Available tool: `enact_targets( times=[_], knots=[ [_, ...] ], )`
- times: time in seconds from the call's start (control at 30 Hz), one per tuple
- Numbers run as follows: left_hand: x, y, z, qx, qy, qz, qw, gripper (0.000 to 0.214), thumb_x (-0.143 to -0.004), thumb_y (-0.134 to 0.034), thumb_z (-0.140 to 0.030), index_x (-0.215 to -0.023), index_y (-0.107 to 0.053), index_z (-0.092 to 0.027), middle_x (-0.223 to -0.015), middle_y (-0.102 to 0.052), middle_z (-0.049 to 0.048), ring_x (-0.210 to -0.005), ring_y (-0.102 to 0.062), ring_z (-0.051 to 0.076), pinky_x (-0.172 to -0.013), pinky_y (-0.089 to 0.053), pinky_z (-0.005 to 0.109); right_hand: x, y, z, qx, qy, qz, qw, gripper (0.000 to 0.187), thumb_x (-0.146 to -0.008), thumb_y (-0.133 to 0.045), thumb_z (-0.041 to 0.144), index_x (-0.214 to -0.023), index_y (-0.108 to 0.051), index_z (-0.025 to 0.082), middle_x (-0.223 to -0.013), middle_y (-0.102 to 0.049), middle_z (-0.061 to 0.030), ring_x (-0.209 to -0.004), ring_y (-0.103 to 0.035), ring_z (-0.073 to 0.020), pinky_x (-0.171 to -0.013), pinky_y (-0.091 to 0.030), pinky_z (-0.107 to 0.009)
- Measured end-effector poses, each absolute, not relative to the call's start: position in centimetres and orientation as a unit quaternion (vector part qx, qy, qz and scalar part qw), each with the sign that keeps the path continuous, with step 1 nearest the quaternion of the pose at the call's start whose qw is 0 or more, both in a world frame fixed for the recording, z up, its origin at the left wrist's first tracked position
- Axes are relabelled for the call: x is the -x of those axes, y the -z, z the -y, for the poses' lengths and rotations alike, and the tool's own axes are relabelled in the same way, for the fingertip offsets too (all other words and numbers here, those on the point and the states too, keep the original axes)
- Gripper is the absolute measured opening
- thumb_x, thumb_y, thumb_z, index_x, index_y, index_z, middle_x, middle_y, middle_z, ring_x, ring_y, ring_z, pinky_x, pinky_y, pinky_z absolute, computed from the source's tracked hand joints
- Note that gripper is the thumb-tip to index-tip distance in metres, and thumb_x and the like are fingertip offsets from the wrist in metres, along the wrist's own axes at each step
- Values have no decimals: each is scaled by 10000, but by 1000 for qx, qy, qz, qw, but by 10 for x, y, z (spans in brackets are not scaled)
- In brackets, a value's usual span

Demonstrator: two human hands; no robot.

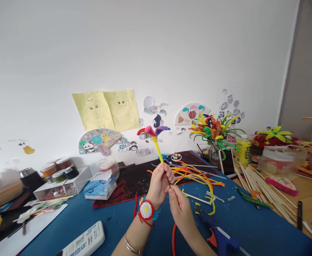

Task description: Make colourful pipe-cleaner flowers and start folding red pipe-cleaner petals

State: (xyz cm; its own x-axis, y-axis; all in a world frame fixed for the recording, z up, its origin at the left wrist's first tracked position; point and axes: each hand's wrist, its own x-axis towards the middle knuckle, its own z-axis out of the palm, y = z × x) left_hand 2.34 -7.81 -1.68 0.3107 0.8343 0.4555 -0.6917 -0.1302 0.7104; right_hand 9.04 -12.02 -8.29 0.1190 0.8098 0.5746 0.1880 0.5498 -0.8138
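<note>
My left hand is closed round the yellow-wrapped stem of a pipe-cleaner flower that stands upright, with red, pink and purple petals at its top. Just below it, my right hand pinches the thin dark lower end of the same stem. A crocheted daisy band sits on my left wrist. Loose orange, yellow and purple pipe cleaners lie on the table just behind my hands.
A blue glue gun lies at the front right. Bamboo sticks spread to the right. A pipe-cleaner bouquet in a jar, a tissue pack, small jars and a remote stand around the blue table.
</note>
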Motion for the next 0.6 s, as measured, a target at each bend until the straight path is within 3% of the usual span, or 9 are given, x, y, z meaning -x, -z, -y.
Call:
enact_targets(
  times=[0.3, 0.5, 0.6],
  knots=[
    [-15, 9, 75, -488, -606, -94, 621, 277, -801, -599, -340, -660, -441, -160, -576, -358, -40, -507, -341, 72, -494, -292, 209, -87, 83, 125, 399, -239, 639, 613, 322, -939, -319, 359, -882, -579, 177, -547, -434, 38, -484, -437, -125, -455, -311, -225],
    [-11, 11, 72, -502, -605, -80, 612, 249, -853, -530, -387, -882, -575, -143, -606, -411, -22, -533, -394, 93, -508, -324, 230, -89, 91, 124, 412, -252, 627, 612, 336, -938, -318, 375, -907, -578, 164, -545, -430, 41, -455, -403, -115, -450, -290, -227],
    [-6, 7, 70, -502, -621, -71, 598, 223, -857, -541, -348, -771, -555, -143, -597, -389, -28, -536, -381, 85, -512, -314, 222, -88, 88, 126, 404, -252, 639, 603, 340, -939, -313, 372, -893, -581, 168, -550, -432, 38, -468, -414, -117, -454, -282, -228]
  ],
)
